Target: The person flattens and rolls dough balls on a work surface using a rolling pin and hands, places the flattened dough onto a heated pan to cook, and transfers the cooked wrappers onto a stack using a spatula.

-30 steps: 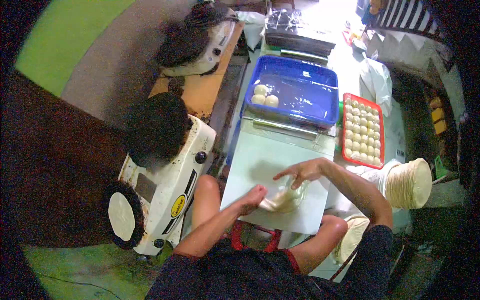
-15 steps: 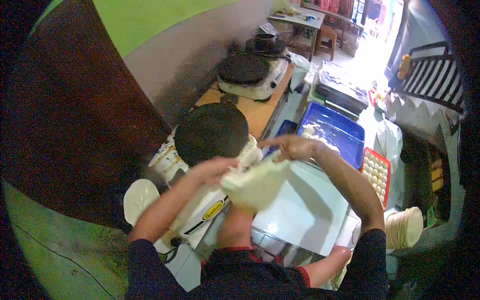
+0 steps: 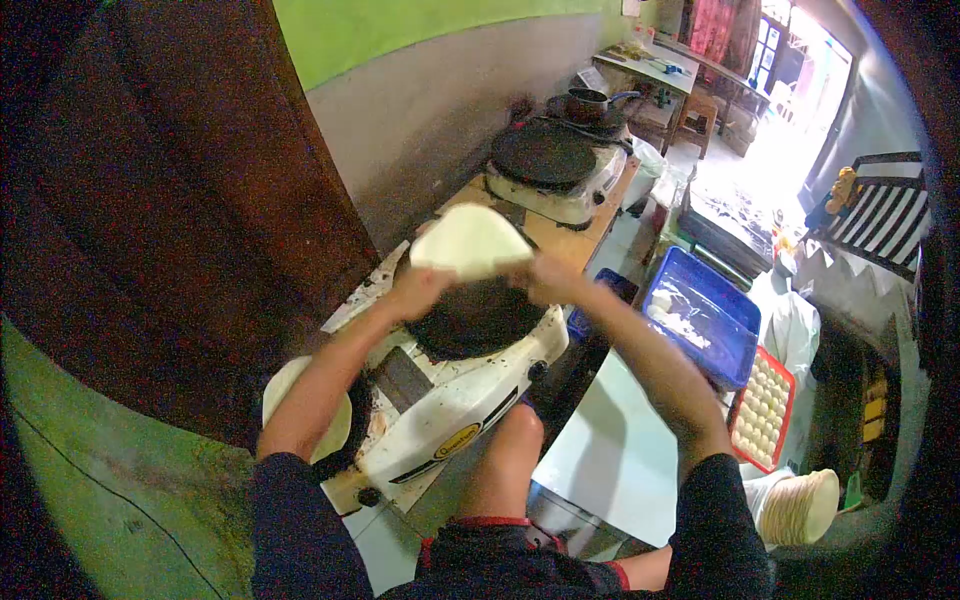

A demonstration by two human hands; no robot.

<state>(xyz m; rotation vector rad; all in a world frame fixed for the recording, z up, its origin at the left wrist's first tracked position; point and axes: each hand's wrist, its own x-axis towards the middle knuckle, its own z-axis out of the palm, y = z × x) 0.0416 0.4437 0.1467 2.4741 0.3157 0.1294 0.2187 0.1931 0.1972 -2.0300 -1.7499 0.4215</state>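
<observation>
My left hand [image 3: 420, 292] and right hand [image 3: 546, 279] grip the near edge of a thin dough sheet [image 3: 470, 240], one at each side, probably so it stays spread instead of folding. It is over the dark pan's [image 3: 470, 325] far part; I cannot tell whether they touch. Another dough round [image 3: 284, 384] lies to my left.

Dough sheet [image 3: 470, 243] looks smooth & matt; round pan [image 3: 475, 325] = matt metal, a bit rough. Blue tray [image 3: 720, 308] = glossy plastic, white board [image 3: 615, 430] smooth w/ slight sheen. Sleeve [image 3: 712, 520]: matt cloth.
</observation>
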